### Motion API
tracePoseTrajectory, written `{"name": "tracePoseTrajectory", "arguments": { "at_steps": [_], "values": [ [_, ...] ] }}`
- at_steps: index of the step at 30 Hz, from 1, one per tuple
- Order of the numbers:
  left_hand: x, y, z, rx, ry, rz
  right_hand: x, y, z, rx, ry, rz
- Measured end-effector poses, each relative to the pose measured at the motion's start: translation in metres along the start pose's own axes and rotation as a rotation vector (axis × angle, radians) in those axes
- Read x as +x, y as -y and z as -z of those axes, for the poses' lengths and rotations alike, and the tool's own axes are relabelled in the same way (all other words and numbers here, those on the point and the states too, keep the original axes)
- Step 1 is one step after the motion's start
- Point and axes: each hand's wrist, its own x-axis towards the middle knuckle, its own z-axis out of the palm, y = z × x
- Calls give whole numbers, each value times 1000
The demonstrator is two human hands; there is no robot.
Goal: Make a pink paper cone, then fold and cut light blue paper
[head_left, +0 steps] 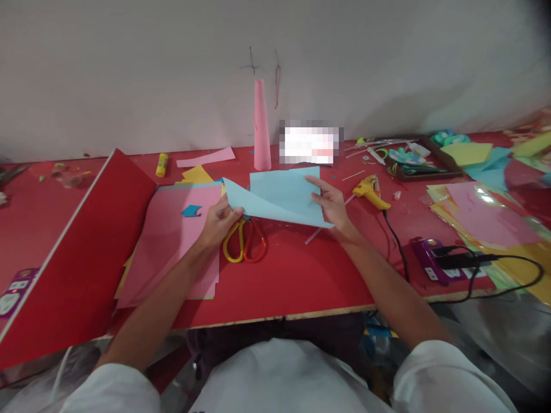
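A light blue sheet of paper (284,192) is held up above the red table, its near edge folded or curled over. My left hand (219,221) pinches its left end between thumb and fingers. At the right end, my right hand (330,206) grips the sheet, fingers behind and along its edge. Under the paper lie scissors (255,241) with one yellow and one red handle; their blades are hidden. Just left of my left hand is a stack of pink paper (167,252) with a small blue paper scrap (191,211) on it.
A pink paper cone (262,129) stands by the wall. Right are a yellow glue gun (371,192) with a cable, a purple power strip (434,261), a tray of craft bits (430,172) and coloured sheets (486,215). Left are a glue stick (162,165) and an upright red board (86,252).
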Motion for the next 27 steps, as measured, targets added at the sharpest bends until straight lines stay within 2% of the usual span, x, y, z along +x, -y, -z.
{"name": "tracePoseTrajectory", "arguments": {
  "at_steps": [3,7,16,19,23,27],
  "values": [
    [-1,-1,-2,-26,-88,18,-5,7,-4,64,-32,-22],
    [1,0,-2,-12,-141,14,-9,13,-7,84,15,21],
    [5,18,3,-133,-109,245,-12,10,-11,99,82,23],
    [5,20,4,-73,-134,258,-11,9,-14,93,54,-24],
    [5,19,6,139,-177,181,-10,11,-15,116,67,-95],
    [3,11,4,330,-176,111,-11,12,-16,30,56,-39]
  ]
}}
